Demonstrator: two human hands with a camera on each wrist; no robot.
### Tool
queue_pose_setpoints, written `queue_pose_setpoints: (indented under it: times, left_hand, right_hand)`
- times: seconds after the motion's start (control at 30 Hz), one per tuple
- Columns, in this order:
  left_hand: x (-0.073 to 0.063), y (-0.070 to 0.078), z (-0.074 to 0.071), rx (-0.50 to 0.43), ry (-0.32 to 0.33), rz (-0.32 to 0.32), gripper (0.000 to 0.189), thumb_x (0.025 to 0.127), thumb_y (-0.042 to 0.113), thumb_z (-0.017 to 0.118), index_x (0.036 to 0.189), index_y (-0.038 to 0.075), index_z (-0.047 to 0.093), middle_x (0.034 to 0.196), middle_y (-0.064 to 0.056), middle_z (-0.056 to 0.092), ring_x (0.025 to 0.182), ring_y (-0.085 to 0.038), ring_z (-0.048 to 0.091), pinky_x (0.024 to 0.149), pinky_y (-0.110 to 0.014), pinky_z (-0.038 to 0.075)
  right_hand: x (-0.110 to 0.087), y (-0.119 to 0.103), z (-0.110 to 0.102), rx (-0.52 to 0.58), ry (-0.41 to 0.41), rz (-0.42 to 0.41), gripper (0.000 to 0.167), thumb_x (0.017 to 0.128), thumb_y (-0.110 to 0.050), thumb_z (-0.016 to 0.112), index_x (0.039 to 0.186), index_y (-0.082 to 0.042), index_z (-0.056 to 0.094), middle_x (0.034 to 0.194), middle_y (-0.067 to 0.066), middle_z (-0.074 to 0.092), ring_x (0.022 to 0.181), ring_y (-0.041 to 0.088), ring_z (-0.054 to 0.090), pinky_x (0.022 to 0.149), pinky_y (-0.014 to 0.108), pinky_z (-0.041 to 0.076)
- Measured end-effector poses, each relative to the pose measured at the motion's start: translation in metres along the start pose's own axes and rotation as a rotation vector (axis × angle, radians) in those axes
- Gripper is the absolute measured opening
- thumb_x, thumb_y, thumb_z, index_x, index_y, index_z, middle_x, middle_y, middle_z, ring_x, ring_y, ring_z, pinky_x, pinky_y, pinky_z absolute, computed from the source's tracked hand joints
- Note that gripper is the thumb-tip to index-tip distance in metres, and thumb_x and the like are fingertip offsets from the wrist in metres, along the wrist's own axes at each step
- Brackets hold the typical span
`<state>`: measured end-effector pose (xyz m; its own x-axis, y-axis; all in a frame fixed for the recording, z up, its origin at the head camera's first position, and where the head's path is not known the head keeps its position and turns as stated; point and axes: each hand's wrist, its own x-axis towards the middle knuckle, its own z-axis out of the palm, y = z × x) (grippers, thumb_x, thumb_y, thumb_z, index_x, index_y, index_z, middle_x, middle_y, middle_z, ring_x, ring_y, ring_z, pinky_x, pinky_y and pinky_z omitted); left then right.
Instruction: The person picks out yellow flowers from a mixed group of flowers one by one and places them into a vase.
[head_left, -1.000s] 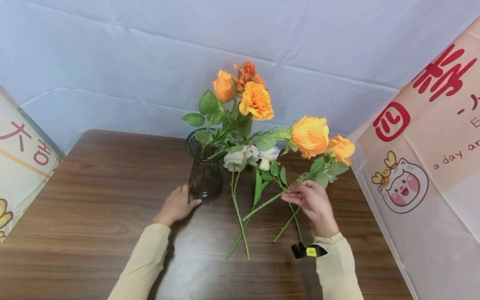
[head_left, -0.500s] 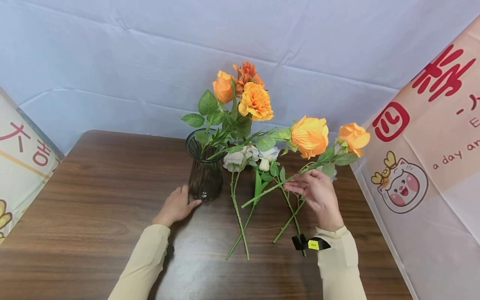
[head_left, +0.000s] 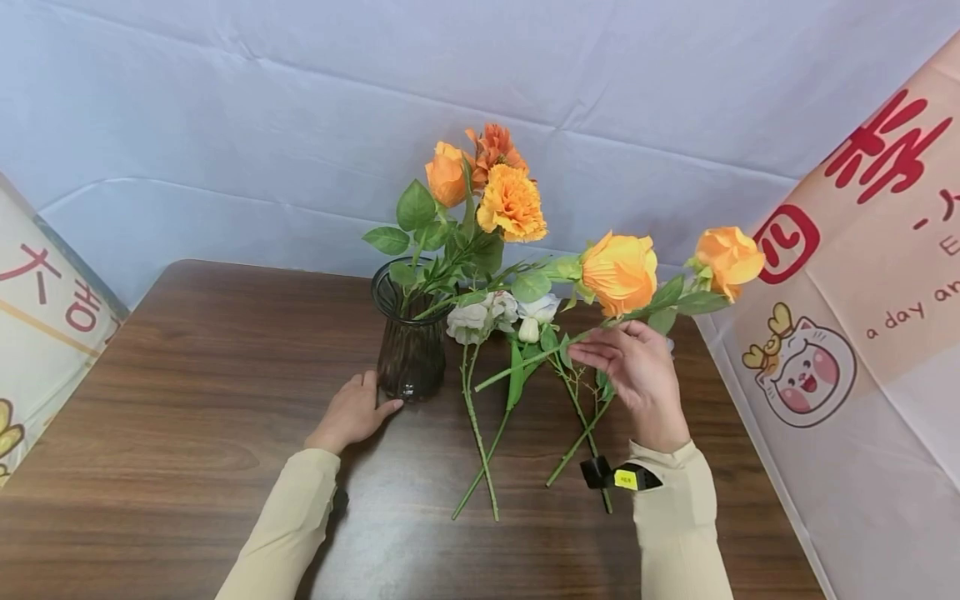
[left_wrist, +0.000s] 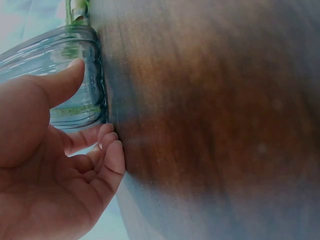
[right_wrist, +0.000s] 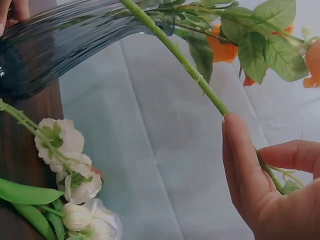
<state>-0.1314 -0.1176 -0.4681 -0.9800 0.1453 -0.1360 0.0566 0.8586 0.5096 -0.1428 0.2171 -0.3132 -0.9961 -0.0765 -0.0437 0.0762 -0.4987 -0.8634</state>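
A dark ribbed glass vase [head_left: 412, 358] stands upright on the table, holding several orange flowers [head_left: 513, 200]. My left hand [head_left: 354, 414] holds its base, thumb at the front and fingers at the left side; in the left wrist view the curled fingertips [left_wrist: 115, 155] rest on the table. With my right hand [head_left: 637, 375] I pinch the stem of an orange rose [head_left: 730, 260] between thumb and fingers. That rose is raised above the table, bloom to the right, cut end pointing left toward the vase. In the right wrist view the green stem [right_wrist: 182, 60] crosses in front of the vase.
White flowers [head_left: 471, 321] lie right of the vase, their stems [head_left: 480, 442] crossing on the wooden table [head_left: 187, 417]. More stems [head_left: 573, 450] lie below my right hand. One large orange rose [head_left: 621, 271] leans out of the vase to the right. A pale cloth wall [head_left: 300, 125] stands behind.
My right hand has lifted the orange rose; its bloom moved up and right, away from the large rose, and its stem end rose. The left hand and vase have stayed put.
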Motion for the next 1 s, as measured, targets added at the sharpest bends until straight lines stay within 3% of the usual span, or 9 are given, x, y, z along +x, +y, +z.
queue_pose_setpoints:
  times: [0.23,0.5,0.7,0.83,1.0]
  left_hand:
    - [0.000,0.001,-0.002,0.003,-0.007,0.003,0.058,0.089,0.036,0.057,0.118,-0.011,0.040,0.108,-0.029,0.048,0.101,-0.042,0.048,0.086,-0.050,0.040]
    - [0.000,0.001,-0.002,0.002,-0.011,0.001,0.058,0.089,0.036,0.057,0.118,-0.011,0.040,0.107,-0.029,0.048,0.102,-0.042,0.048,0.086,-0.050,0.039]
    - [0.000,0.001,-0.003,0.002,-0.010,0.000,0.057,0.089,0.036,0.057,0.118,-0.011,0.040,0.107,-0.029,0.048,0.102,-0.042,0.048,0.086,-0.050,0.039]
    - [0.000,0.001,-0.003,0.002,-0.015,-0.004,0.058,0.089,0.036,0.057,0.118,-0.011,0.040,0.108,-0.028,0.048,0.102,-0.042,0.048,0.086,-0.050,0.039]
    - [0.000,0.001,-0.002,0.005,-0.018,-0.003,0.059,0.089,0.036,0.057,0.120,-0.011,0.039,0.109,-0.029,0.048,0.103,-0.042,0.047,0.087,-0.050,0.039]
  right_hand:
    - [0.003,-0.006,0.011,0.054,0.005,-0.065,0.026,0.087,0.018,0.037,0.075,0.007,0.057,0.068,0.018,0.062,0.065,0.033,0.066,0.068,0.044,0.052]
    - [0.005,-0.012,0.019,0.038,-0.009,-0.093,0.019,0.092,0.006,0.041,0.100,0.004,0.059,0.070,0.016,0.060,0.066,0.031,0.066,0.069,0.043,0.053]
    - [0.010,-0.014,0.031,0.060,-0.057,-0.123,0.016,0.093,0.002,0.044,0.093,0.003,0.060,0.070,0.017,0.062,0.067,0.030,0.066,0.069,0.045,0.052]
    - [0.013,-0.015,0.038,0.094,-0.059,-0.124,0.015,0.094,-0.009,0.049,0.097,0.000,0.060,0.069,0.015,0.061,0.064,0.029,0.066,0.068,0.045,0.053]
    - [0.014,-0.015,0.044,0.128,-0.078,-0.154,0.012,0.090,-0.011,0.057,0.097,-0.002,0.062,0.069,0.010,0.061,0.063,0.028,0.066,0.067,0.045,0.053]
